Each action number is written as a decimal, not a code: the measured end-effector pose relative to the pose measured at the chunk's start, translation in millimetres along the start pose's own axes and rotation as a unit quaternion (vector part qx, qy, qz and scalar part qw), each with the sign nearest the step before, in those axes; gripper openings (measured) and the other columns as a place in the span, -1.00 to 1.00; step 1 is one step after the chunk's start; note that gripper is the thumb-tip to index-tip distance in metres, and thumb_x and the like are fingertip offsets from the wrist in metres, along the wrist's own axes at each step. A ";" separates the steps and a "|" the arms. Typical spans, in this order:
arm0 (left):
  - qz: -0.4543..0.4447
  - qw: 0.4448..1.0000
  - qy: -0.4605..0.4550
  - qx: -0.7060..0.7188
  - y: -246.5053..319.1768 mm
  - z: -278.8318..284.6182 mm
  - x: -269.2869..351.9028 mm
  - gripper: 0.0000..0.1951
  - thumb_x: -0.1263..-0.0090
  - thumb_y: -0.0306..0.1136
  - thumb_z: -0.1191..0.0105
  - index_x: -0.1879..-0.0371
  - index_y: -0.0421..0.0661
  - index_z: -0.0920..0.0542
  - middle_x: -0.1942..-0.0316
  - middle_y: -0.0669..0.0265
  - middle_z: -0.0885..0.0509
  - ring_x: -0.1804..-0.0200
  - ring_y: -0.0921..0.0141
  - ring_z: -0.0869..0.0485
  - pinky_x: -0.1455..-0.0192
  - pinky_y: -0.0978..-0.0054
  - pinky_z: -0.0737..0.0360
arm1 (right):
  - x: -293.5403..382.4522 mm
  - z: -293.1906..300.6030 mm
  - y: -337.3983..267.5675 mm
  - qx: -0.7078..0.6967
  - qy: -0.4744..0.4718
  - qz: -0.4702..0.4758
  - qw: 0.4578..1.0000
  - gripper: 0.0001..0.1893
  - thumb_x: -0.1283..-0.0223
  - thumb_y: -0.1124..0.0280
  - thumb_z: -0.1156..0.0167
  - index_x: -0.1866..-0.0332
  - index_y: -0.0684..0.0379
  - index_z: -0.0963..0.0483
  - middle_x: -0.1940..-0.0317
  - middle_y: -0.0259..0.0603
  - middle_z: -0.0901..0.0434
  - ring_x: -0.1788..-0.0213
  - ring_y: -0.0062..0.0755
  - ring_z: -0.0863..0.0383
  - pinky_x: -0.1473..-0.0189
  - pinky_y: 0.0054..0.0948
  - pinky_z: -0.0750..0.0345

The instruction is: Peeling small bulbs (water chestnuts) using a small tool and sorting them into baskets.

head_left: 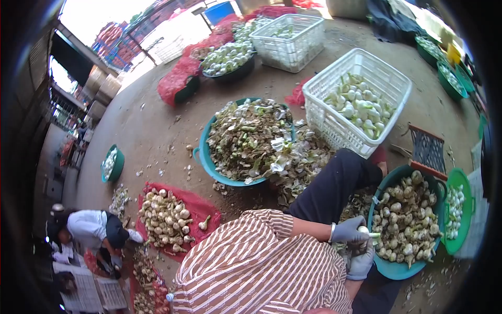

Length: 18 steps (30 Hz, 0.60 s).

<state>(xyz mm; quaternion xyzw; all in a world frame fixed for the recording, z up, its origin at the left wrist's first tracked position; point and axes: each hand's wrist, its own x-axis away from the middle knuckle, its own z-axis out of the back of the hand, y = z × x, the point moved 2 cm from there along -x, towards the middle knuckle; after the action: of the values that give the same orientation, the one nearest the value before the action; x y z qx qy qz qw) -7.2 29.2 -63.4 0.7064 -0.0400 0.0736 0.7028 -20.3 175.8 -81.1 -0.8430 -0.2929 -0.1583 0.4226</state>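
Note:
My left hand point(350, 230), in a grey glove, is closed around a whitish garlic bulb point(363, 229) with its pale green stem point(375, 235) pointing to the right. Just below it, my right hand point(361, 263), also gloved, has its fingers bent up close to the stem. Whether those fingers grip the stem or something else is hidden. Directly before my hands stands a teal basin point(396, 276) heaped with brownish unpeeled garlic bulbs point(406, 219). Beyond it, a bright green basin point(466, 212) contains white garlic.
A white plastic crate point(333, 126) of trimmed garlic stands past my left leg point(333, 184). Beside it, a teal tub point(202, 151) overflows with peelings. Unpeeled bulbs point(164, 219) lie on red netting point(210, 223). Another person point(88, 231) works at lower left. A low woven stool point(427, 149) is nearby.

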 end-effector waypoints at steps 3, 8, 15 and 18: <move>0.340 0.824 -0.155 0.425 -38.7 17.1 -9.5 -0.56 -0.43 0.13 0.19 0.15 0.00 -0.55 0.27 0.39 -0.65 0.32 0.54 -0.55 0.26 0.52 -0.48 | 27.6 -31.9 -15.1 0.126 0.021 0.060 0.990 -0.82 -0.27 0.29 -0.14 0.15 0.16 -0.49 0.49 -0.49 -0.53 0.57 -0.80 -0.39 0.58 -0.74 -0.29; 0.186 0.952 -0.162 0.180 -17.2 3.4 -1.3 -0.58 -0.34 -0.17 -0.14 -0.03 -0.18 -0.39 0.20 0.35 -0.56 0.14 0.54 -0.55 0.08 0.54 -0.56 | 26.3 -5.5 19.8 0.202 0.135 0.190 0.951 -0.80 -0.09 0.49 -0.26 0.17 0.24 -0.49 0.34 -0.44 -0.54 0.34 -0.76 -0.46 0.30 -0.67 -0.43; 0.091 0.923 -0.360 0.100 4.5 5.7 0.6 -0.41 -0.22 -0.22 -0.27 -0.15 -0.25 -0.36 0.06 0.33 -0.54 0.08 0.55 -0.52 0.01 0.60 -0.50 | 29.3 9.3 -5.7 0.550 0.267 0.359 0.705 -0.66 0.00 0.39 -0.27 0.06 0.16 -0.51 0.27 -0.05 -0.55 0.22 0.00 -0.56 0.22 -0.22 -0.49; 0.159 0.921 -0.301 0.191 18.6 18.6 4.3 -0.37 -0.22 -0.15 -0.26 -0.12 -0.23 -0.26 0.11 0.20 -0.55 0.11 0.38 -0.63 0.22 0.55 -0.63 | 17.4 -8.1 -6.5 0.584 0.254 0.372 0.675 -0.70 -0.04 0.33 -0.25 0.09 0.16 -0.48 0.28 -0.09 -0.53 0.25 0.01 -0.55 0.25 -0.17 -0.48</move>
<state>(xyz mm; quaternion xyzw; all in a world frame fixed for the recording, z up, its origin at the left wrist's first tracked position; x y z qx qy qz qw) -5.0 10.6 -44.4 0.8007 -0.3463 -0.0255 0.4882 -11.1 178.6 -63.4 -0.3908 0.1308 0.0076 0.9111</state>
